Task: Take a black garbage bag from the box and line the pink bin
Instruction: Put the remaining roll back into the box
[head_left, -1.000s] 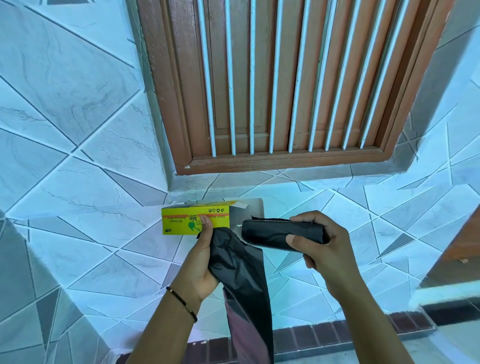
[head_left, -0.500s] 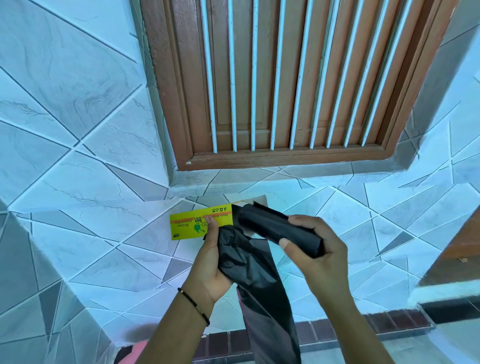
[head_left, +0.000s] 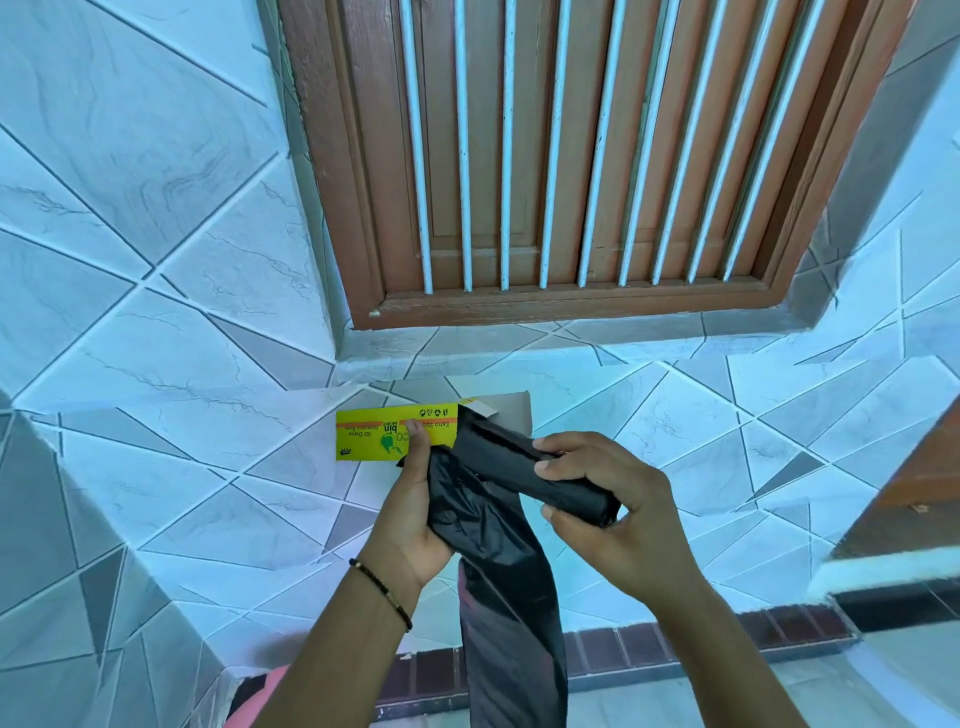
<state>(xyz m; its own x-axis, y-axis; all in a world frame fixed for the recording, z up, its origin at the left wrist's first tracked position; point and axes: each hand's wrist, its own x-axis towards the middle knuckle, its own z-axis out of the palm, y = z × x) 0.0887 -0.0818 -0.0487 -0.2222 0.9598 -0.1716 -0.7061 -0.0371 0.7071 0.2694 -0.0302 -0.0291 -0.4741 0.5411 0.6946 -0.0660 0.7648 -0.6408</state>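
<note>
2 hands are busy at once. Our left hand (head_left: 415, 512) pinches the yellow box (head_left: 387, 434) with thumb on its printed face, and the same hand has the loose black garbage bag (head_left: 506, 582) bunched against its palm, the tail of film hanging straight down between our forearms. Our right hand (head_left: 608, 512) is closed around the roll of bags (head_left: 540, 475), fingers over the top, with the roll's far end pointing at the box's open flap (head_left: 511, 408). Only a sliver of the pink bin (head_left: 265, 691) shows at the bottom edge, below our left forearm and well apart from the bag.

We judge the bag to be very light, thin and limp: it has no stiffness, it crumples wherever we squeeze it, and the glossy film looks slippery, so a loose pinch may let it slide. We cannot tell whether the hanging bag is torn free from the roll or joined at a perforation, because our hands hide the join. We would hold it near its top edge with a gathered handful rather than fingertips, and keep the roll gripped across its middle, where it is firmest. For lining, we would need to find the open mouth and spread it with both hands; the film may cling to itself and resist opening.
</note>
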